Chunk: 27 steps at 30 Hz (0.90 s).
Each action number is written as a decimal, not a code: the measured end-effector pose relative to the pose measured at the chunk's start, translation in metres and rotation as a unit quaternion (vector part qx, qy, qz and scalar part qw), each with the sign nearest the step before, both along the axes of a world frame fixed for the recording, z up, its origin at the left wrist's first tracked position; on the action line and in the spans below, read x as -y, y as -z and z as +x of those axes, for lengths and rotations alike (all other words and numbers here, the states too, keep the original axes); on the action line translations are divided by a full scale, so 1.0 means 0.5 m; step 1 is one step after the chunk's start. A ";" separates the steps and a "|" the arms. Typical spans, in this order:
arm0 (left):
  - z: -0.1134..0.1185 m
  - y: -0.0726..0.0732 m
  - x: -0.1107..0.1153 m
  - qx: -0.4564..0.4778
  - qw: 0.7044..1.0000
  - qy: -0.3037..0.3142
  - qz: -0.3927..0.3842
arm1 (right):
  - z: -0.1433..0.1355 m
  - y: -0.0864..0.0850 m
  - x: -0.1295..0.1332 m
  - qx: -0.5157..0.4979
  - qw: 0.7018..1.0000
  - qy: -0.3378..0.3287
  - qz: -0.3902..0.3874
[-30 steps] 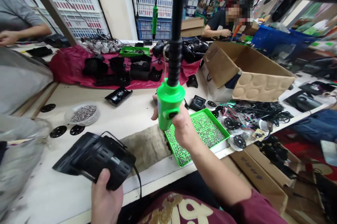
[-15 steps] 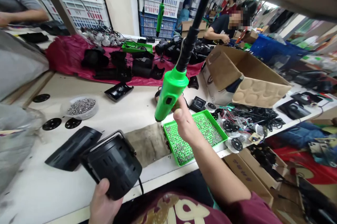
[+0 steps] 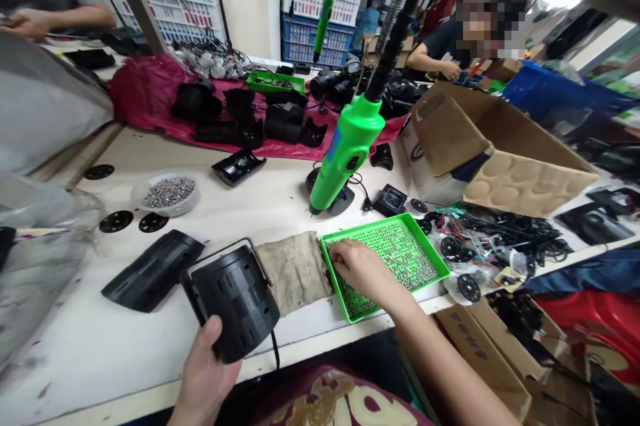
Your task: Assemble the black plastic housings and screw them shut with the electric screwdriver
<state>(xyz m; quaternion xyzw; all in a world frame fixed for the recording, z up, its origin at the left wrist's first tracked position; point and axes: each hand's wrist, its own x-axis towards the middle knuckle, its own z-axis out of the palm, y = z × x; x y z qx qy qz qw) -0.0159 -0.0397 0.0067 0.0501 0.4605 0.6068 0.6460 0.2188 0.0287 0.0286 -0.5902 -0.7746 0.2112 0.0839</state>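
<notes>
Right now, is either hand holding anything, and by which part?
Left hand: the black housing, by its near lower side. Right hand, in the green tray: can't tell whether anything's held.

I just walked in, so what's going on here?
The person's left hand grips a black housing. The right hand is in the green tray of small metal parts; whether it holds any is unclear. The nearer green power tool hangs with no hand on it. A black cover lies on the bench, left of the housing.
</notes>
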 end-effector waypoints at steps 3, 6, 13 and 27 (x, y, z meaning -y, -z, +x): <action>-0.003 0.004 -0.001 0.004 1.000 -0.013 0.004 | 0.008 -0.004 -0.002 0.017 1.000 0.008 -0.002; -0.006 0.011 -0.003 0.002 1.000 -0.029 -0.002 | 0.022 -0.008 0.001 0.039 0.998 0.039 0.011; -0.002 -0.003 -0.007 -0.016 0.998 -0.050 -0.036 | 0.003 -0.020 0.007 0.098 0.995 0.009 0.020; -0.005 0.005 -0.004 0.014 0.999 -0.033 -0.014 | -0.006 -0.027 -0.031 0.140 0.987 -0.073 0.005</action>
